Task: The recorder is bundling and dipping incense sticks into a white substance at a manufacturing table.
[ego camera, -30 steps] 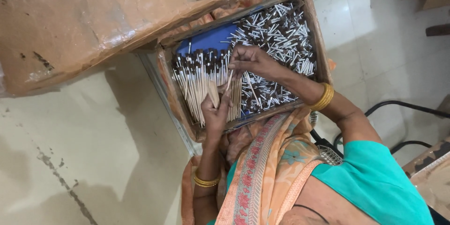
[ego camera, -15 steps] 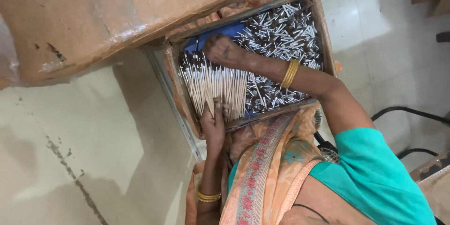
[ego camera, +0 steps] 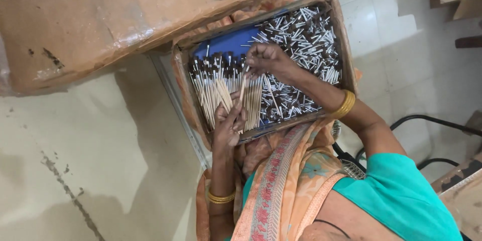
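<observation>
Sorting step: left hand (ego camera: 228, 123) steadies aligned sticks (ego camera: 221, 90); right hand (ego camera: 266, 60) pinches one stick (ego camera: 243, 86), needing careful alignment beside them.

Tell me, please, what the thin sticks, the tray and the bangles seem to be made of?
The sticks look like pale bare wood with dark tips and shiny metal collars, probably small brushes. The tray seems brown cardboard with worn, matte walls. The bangles look like polished gold-coloured metal, though the picture cannot confirm that.
</observation>
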